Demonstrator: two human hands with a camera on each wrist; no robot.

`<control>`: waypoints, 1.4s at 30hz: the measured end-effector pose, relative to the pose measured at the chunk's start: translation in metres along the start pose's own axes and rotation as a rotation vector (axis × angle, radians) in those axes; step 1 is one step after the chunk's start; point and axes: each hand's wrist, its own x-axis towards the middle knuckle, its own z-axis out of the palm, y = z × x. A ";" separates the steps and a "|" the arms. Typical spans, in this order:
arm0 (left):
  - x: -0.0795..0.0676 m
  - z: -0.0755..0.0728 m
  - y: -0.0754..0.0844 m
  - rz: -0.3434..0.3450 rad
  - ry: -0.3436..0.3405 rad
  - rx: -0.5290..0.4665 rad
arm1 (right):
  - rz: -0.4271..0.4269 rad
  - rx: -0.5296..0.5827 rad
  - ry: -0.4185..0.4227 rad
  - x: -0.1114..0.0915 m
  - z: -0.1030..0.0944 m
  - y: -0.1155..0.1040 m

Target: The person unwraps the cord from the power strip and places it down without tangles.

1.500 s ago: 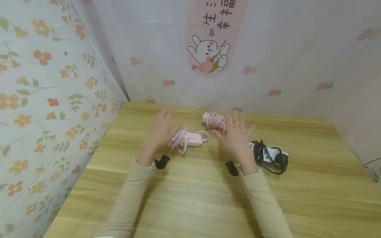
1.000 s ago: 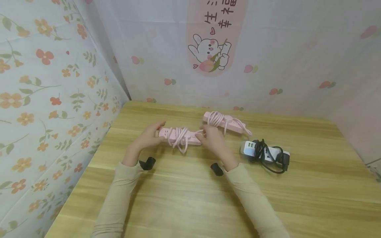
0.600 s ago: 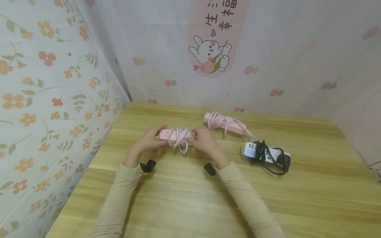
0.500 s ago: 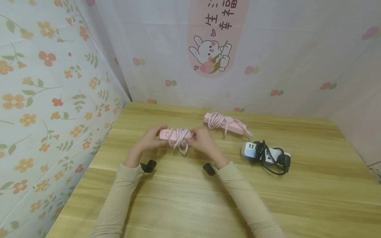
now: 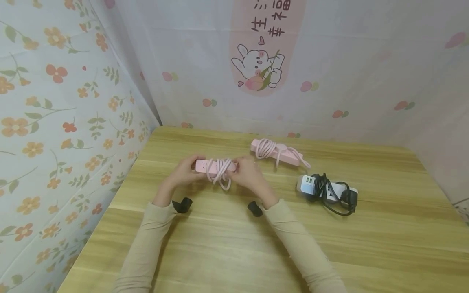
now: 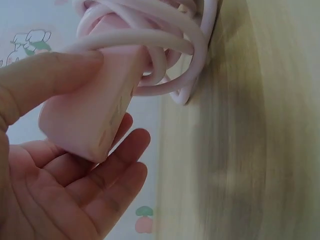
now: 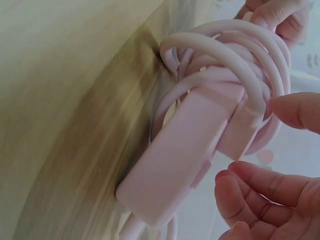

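Note:
A pink power strip (image 5: pixel 202 166), wrapped in its own pale pink cord (image 5: pixel 220 171), is held between both hands over the table. My left hand (image 5: pixel 185 171) grips its left end; in the left wrist view the thumb (image 6: pixel 75 70) presses one face and the fingers curl under the other. My right hand (image 5: pixel 247 173) is at the right end. In the right wrist view its thumb (image 7: pixel 295 110) meets the cord by the pink plug (image 7: pixel 235 132), and the curled fingertips (image 7: pixel 230 192) sit at the plug's lower corner. Cord loops hide the strip's middle.
A second pink power strip (image 5: pixel 289 156) with wound cord lies farther back on the wooden table (image 5: pixel 220 244). To the right lies a white power strip (image 5: pixel 307 185) with a black cord (image 5: pixel 322 187). Printed curtains (image 5: pixel 183 53) hang behind and at the left.
Both hands came down from spread above the table to the nearer pink power strip. The left took its left end; the right moved left to the plug. The other strips stayed put.

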 end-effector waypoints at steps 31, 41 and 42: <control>-0.009 0.016 -0.016 -0.004 0.147 -0.456 | -0.003 0.105 0.109 -0.016 -0.027 -0.002; -0.008 0.021 -0.010 0.032 0.205 -0.582 | -0.013 0.088 0.155 -0.023 -0.046 -0.010; -0.007 0.021 -0.009 0.042 0.210 -0.587 | -0.016 0.086 0.157 -0.024 -0.048 -0.011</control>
